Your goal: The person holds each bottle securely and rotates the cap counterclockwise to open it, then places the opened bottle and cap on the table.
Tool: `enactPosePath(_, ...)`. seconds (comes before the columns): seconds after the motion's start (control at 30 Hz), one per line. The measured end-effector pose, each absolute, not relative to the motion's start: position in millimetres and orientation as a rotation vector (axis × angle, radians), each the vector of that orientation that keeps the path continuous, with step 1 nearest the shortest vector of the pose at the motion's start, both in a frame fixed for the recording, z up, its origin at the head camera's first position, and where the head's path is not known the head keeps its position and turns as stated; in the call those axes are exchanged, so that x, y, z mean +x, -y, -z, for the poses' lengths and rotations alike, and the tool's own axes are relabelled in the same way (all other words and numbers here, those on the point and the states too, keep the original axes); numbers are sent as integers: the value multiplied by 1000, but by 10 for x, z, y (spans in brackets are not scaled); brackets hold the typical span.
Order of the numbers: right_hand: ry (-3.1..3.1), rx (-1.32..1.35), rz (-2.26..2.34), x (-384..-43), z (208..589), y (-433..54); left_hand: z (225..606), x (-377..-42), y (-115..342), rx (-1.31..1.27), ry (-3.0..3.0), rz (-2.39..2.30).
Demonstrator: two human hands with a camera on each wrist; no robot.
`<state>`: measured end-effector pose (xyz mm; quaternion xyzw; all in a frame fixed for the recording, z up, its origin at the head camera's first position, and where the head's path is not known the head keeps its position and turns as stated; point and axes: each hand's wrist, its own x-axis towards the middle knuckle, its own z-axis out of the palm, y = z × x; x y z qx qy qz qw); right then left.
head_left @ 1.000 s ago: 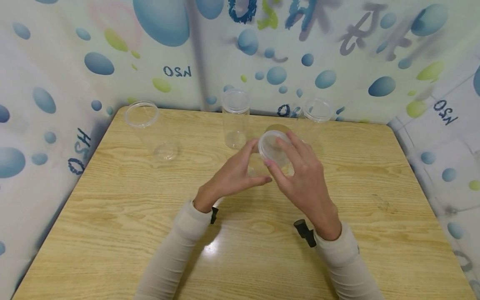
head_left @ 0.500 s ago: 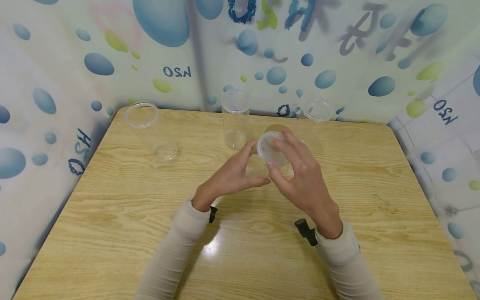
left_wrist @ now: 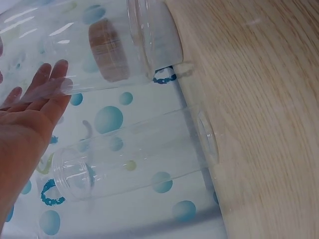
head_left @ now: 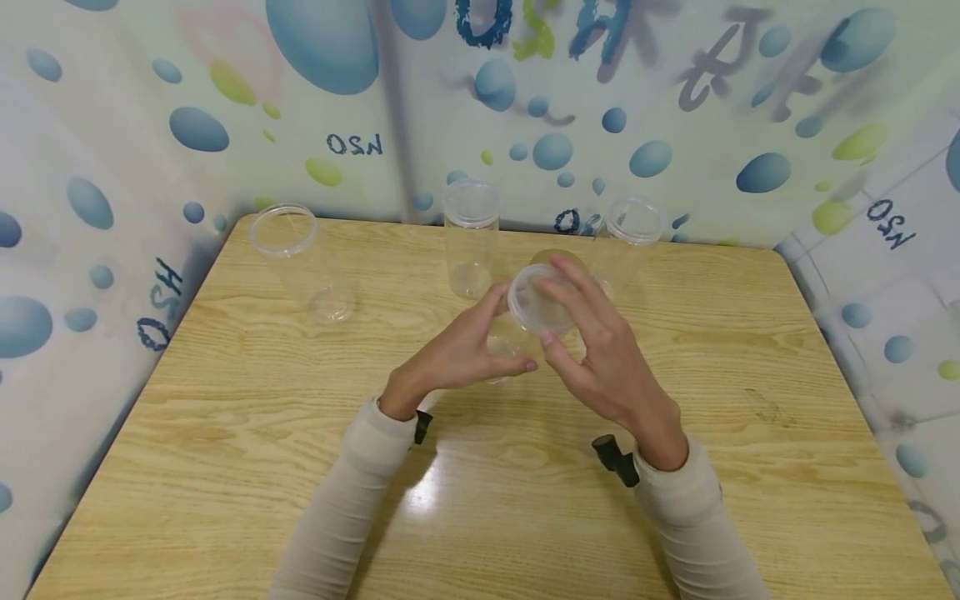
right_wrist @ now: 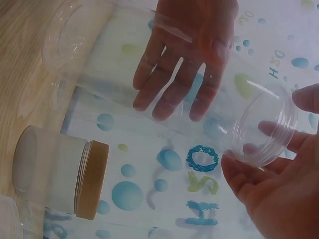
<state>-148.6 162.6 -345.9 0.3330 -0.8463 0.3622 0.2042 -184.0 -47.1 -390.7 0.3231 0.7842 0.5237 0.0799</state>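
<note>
Between both hands a tall clear plastic jar (right_wrist: 109, 64) hangs tilted over the table. My left hand (head_left: 465, 346) holds its body from the left, thumb in front and fingers behind the clear wall. With curled fingers and thumb, my right hand (head_left: 618, 367) grips the round translucent lid (head_left: 538, 304) at the jar's mouth. In the right wrist view, the left hand's fingers show through the jar. A shorter jar with a gold-brown lid (right_wrist: 92, 179) stands just beyond, mostly hidden in the head view.
Behind the hands stand a clear lidded jar (head_left: 471, 242) and, further right, another clear jar (head_left: 633, 221). A wide-rimmed clear jar (head_left: 285, 229) is at the back left. Patterned sheets (head_left: 555, 150) rise behind the wooden table (head_left: 225, 433).
The lid and the right hand's fingers have shifted slightly left, with the right hand turning around the lid. The left hand has drifted a little left. The standing jars have not moved.
</note>
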Motion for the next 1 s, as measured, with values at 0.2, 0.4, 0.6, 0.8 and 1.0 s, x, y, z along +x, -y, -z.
enactPosePath(0.2,2394,960,-1111,-1508,3461,-1670,3904,-1837,473,958,-2352,-1562)
enactPosePath(0.4,2356,827,-1016,-1494,3450,-1651,3895,-1833,456,933,-2391,-1547)
enactPosePath(0.6,2319,608,-752,-1454,3449,-1582,3896,-1817,404,937,-2474,-1497)
enactPosePath(0.8,2332,531,-665,-1429,3457,-1563,3889,-1801,362,1007,-2536,-1458)
enactPosePath(1.0,2381,526,-665,-1413,3457,-1564,3883,-1796,368,1020,-2561,-1422)
